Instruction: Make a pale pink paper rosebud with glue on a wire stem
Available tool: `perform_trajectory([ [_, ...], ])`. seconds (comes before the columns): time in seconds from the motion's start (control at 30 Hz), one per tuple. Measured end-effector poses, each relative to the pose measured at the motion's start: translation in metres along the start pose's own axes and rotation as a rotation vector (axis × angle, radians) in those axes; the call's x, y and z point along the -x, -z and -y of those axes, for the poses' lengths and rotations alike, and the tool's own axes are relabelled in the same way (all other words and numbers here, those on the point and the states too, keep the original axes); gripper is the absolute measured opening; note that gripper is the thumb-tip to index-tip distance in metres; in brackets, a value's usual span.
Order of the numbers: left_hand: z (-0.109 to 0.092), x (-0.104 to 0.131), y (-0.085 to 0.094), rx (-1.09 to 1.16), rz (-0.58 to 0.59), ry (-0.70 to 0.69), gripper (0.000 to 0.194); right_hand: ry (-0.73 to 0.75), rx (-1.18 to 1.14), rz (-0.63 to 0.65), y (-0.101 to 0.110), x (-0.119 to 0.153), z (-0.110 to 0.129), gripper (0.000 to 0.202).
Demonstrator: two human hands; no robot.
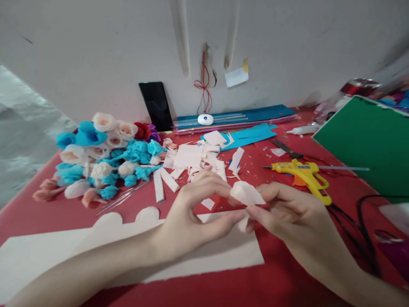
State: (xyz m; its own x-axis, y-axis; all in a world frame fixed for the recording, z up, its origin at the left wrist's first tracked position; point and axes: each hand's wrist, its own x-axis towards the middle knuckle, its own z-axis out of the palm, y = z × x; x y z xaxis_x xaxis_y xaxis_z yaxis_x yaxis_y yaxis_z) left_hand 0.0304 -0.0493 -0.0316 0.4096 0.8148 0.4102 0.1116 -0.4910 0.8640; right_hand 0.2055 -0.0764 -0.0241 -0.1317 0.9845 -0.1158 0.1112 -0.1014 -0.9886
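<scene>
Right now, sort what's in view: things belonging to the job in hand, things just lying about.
Likely the job's:
- pale curved piece between left hand and right hand
- pale sheet
- yellow glue gun

Apparently just lying about:
- black phone
- white oval gadget

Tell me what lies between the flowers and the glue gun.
In the head view, white paper scraps lie between the flowers and the glue gun, with blue paper farther back.
</scene>
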Motion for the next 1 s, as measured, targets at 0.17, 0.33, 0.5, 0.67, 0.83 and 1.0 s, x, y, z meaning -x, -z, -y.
perform_trajectory([
  [0.17,-0.0003,-0.0002,0.0007,0.0,-0.036,0.022,0.005,0.117,0.088,-0.036,-0.002,-0.0007,-0.0006,0.011],
  [0.33,0.0013,0.0,0.0004,-0.025,-0.054,0.013,0.004,0.212,0.128,-0.061,-0.0037,-0.0015,-0.0017,0.007],
  [0.5,0.0022,0.0003,0.0004,-0.043,-0.053,0.018,0.004,0.234,0.144,-0.054,-0.0046,0.0006,-0.0023,0.006],
  [0.67,0.0023,0.0011,0.0001,-0.039,0.002,0.02,0.005,0.202,0.15,-0.081,-0.0042,0.0002,-0.0005,0.011],
  [0.83,0.0008,0.0021,0.0011,-0.087,0.059,0.054,0.015,0.114,0.058,-0.073,-0.0024,-0.003,0.0033,0.013],
  [1.0,0.0013,0.0019,0.002,-0.23,0.105,-0.018,0.019,0.01,-0.136,0.029,-0.0011,-0.005,-0.0002,0.011],
])
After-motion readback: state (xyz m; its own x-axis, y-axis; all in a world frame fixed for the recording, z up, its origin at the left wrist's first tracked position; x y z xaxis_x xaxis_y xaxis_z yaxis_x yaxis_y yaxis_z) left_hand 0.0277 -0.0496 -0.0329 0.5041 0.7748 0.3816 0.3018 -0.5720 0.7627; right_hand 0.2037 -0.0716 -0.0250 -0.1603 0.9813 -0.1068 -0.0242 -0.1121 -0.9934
